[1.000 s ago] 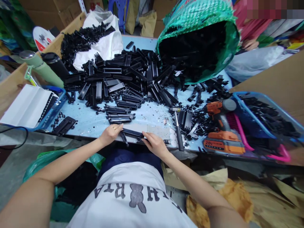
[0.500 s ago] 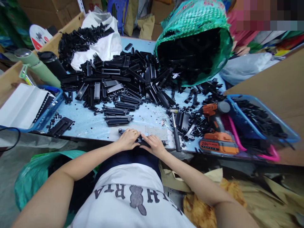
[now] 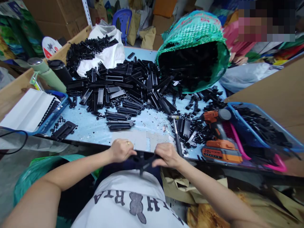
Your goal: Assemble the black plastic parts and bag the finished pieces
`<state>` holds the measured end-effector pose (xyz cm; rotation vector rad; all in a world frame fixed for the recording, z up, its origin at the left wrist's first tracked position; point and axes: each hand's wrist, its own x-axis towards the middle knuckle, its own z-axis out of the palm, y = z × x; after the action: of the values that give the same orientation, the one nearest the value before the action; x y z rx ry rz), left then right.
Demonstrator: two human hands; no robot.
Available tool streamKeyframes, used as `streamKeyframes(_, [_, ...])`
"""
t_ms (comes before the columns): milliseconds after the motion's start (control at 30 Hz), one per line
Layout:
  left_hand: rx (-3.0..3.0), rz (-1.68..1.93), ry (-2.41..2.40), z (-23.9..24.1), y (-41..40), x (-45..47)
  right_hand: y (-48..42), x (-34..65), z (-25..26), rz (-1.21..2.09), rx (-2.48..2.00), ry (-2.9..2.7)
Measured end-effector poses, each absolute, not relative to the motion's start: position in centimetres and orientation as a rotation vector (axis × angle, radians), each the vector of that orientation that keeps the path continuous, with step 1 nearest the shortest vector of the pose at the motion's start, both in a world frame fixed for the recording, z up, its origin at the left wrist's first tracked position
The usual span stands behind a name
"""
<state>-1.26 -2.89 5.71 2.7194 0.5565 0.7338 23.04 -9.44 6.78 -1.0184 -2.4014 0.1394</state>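
Between my hands, just off the table's front edge, is a dark plastic part [image 3: 142,163], blurred by motion, with pieces jutting from it. My left hand [image 3: 122,150] is closed on its left end, and my right hand [image 3: 167,155] grips the right end with fingers curled. Grey flat pads [image 3: 135,139] lie on the table edge just beyond my hands. A hammer [image 3: 177,136] rests close to my right hand. Several black plastic assemblies [image 3: 120,124] are stacked in a row past the pads.
A big heap of black parts [image 3: 128,76] covers the table's middle. The green sack [image 3: 192,28] gapes behind it. An orange cordless drill [image 3: 220,148] and blue basket [image 3: 261,142] stand right; bottles [image 3: 47,72] and a basket with papers [image 3: 28,110] left. Another person sits far right.
My hands have drawn apart and come back off the table edge, lifting the dark plastic part between them. The view has tilted slightly upward.
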Motion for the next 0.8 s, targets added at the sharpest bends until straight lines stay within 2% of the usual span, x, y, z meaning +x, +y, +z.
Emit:
streamKeyframes(100, [2.385,0.894,0.302,8.8,-5.7,-1.9,-10.6,20.7,9.4,0.578,-0.707,-2.274])
streamKeyframes(167, [2.249,0.961,0.272,9.8,-7.0,-2.2,-11.1,18.9,9.6,0.748,-0.649,-2.155])
streamKeyframes(333, [2.269,0.928,0.419,8.8,-6.7,-3.3,-10.5,16.9,6.8,0.801,-0.747,-2.046])
streamKeyframes(433, [2.497,0.617,0.719,7.7,-4.7,-4.1,-8.9,17.6,5.7,0.681,-0.976,-2.216])
streamKeyframes(567, [2.648,0.096,1.351,6.3,-2.3,-4.1,-7.0,17.8,6.1,0.244,-1.594,-2.432])
streamKeyframes(667, [2.651,-0.044,1.411,5.9,-1.8,-3.2,-6.2,16.7,6.8,0.018,-1.527,-2.585])
streamKeyframes(800, [2.647,-0.05,1.342,6.1,-2.1,-2.5,-5.4,15.7,7.2,-0.006,-1.265,-2.782])
